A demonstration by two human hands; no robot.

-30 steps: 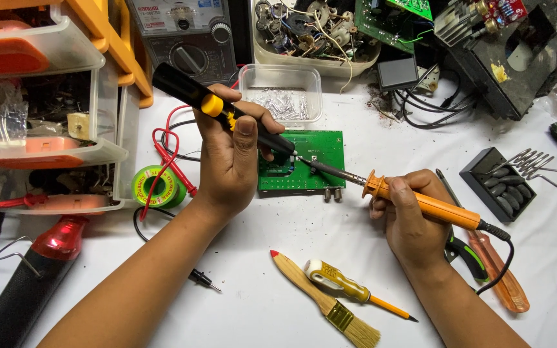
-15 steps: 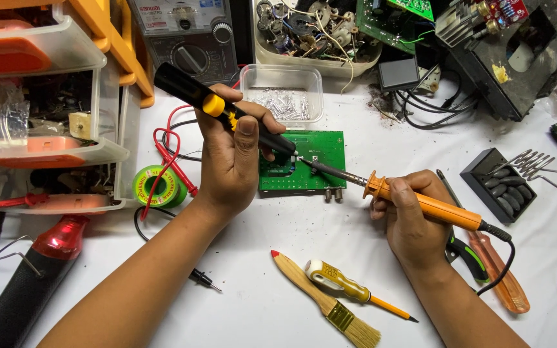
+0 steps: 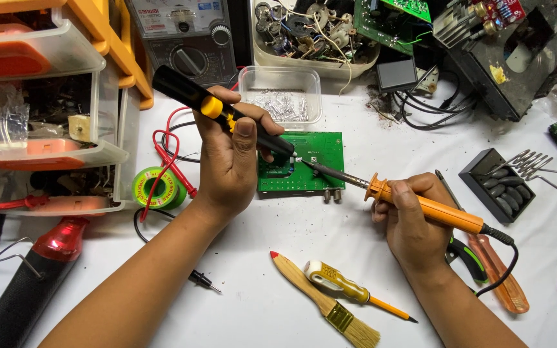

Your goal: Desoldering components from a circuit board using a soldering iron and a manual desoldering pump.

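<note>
A green circuit board (image 3: 317,154) lies on the white table in the middle. My left hand (image 3: 230,158) grips a black and yellow desoldering pump (image 3: 207,103), its black nose resting on the board's left part. My right hand (image 3: 410,219) holds an orange-handled soldering iron (image 3: 436,209); its metal tip touches the board right beside the pump's nose. The iron's black cord runs off to the right.
A wooden paintbrush (image 3: 323,303) and a yellow screwdriver (image 3: 343,290) lie in front. A green solder reel (image 3: 157,188), red probe leads, plastic drawers (image 3: 40,116) and a multimeter (image 3: 185,38) stand left. A clear parts tray (image 3: 282,96), pliers (image 3: 485,264) and an iron stand (image 3: 501,183) are nearby.
</note>
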